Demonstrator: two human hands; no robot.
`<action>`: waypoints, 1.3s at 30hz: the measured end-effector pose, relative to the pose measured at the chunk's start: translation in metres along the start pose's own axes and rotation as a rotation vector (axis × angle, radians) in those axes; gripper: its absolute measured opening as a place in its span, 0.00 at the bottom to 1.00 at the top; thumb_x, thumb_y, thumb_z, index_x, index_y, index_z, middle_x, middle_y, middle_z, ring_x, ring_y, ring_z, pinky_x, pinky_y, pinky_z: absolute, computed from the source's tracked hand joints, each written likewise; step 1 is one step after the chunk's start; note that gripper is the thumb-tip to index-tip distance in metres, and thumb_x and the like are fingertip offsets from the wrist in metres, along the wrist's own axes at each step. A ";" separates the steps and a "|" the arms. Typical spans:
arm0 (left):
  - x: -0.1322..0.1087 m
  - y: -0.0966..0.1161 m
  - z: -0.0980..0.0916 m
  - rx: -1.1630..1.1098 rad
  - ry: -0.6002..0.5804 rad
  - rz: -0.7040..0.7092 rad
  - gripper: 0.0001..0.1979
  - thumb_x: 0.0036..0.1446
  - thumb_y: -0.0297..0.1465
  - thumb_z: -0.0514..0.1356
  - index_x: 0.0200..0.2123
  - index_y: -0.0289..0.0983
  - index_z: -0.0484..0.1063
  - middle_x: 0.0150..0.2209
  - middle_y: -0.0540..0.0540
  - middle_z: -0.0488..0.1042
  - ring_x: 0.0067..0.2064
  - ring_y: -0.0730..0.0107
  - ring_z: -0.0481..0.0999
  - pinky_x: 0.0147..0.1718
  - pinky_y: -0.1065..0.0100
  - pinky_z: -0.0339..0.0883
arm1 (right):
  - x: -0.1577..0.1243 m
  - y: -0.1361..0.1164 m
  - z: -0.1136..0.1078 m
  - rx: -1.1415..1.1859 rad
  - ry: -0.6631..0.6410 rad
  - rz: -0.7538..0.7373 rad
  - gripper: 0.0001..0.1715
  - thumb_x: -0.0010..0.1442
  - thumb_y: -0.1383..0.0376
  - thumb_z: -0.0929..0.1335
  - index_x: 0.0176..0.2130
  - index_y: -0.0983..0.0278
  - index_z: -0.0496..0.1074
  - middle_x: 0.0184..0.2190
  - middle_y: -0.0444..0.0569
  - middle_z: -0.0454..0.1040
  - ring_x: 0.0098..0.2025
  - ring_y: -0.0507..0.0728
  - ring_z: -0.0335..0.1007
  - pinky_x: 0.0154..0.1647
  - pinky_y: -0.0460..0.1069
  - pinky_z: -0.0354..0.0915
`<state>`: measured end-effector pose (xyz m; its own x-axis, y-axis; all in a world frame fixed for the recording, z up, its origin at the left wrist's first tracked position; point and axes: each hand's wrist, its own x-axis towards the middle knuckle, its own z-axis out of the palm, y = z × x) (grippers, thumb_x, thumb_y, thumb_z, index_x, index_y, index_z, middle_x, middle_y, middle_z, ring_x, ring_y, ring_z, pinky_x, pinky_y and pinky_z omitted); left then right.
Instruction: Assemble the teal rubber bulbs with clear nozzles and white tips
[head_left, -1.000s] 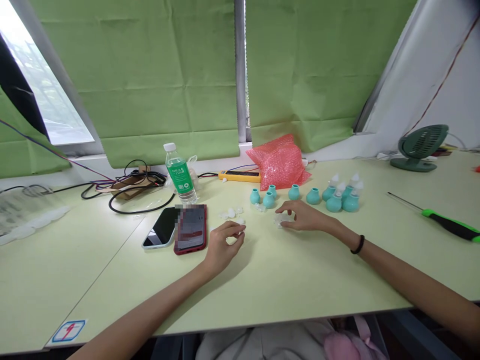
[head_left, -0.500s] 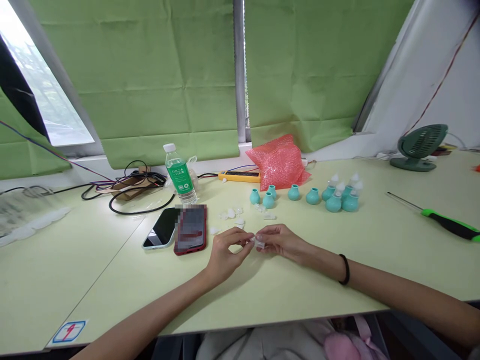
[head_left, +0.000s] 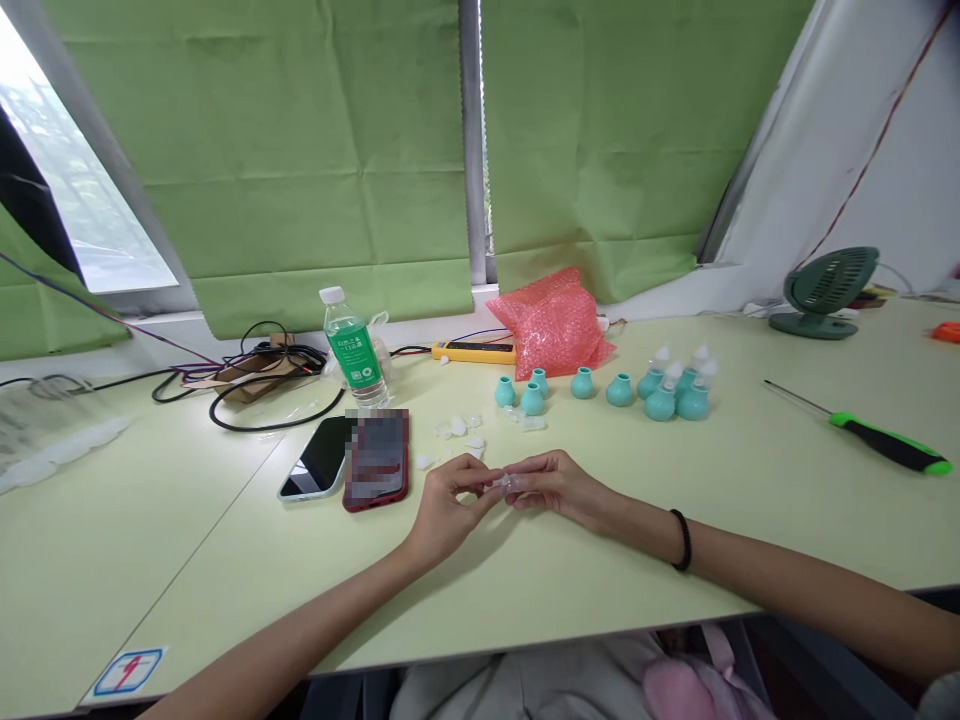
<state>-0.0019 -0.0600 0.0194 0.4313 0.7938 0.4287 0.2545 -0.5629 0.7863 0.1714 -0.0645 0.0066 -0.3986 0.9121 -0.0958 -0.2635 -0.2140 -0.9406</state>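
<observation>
My left hand (head_left: 448, 508) and my right hand (head_left: 559, 485) meet over the table, thumbs and fingers pinched together. Between the fingertips is a small clear plastic piece (head_left: 505, 482), mostly covered, so its exact shape is hard to make out. Just beyond my hands lie small white and clear plastic parts (head_left: 457, 427) and more clear parts (head_left: 534, 424). Behind them several round teal bulbs (head_left: 582, 383) stand with open necks. To the right, a group of teal bulbs (head_left: 661, 402) carries pointed white tips (head_left: 672, 374).
Two phones (head_left: 319, 460) lie left of my hands. Behind stand a water bottle (head_left: 355, 355), a yellow tool (head_left: 474, 353) and a red bubble-wrap bag (head_left: 556, 325). A green-and-black screwdriver (head_left: 889, 443) and a green fan (head_left: 825, 290) are at right. Black cables (head_left: 289, 360) sit at the back left.
My fingertips have come closer together around the clear piece, which is more covered now. The view has shifted slightly; the bulbs and loose parts stay in place.
</observation>
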 end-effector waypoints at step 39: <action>-0.003 -0.010 0.002 0.452 -0.032 0.468 0.17 0.51 0.28 0.53 0.46 0.37 0.61 0.36 0.42 0.63 0.37 0.68 0.63 0.32 0.67 0.63 | -0.001 0.004 0.003 0.014 0.013 -0.119 0.15 0.44 0.63 0.69 0.34 0.68 0.70 0.26 0.48 0.72 0.26 0.50 0.67 0.30 0.48 0.65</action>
<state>-0.0037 -0.0571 0.0095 0.6088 0.4375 0.6617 0.3695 -0.8945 0.2515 0.1676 -0.0674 0.0039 -0.3521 0.9359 0.0116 -0.3207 -0.1089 -0.9409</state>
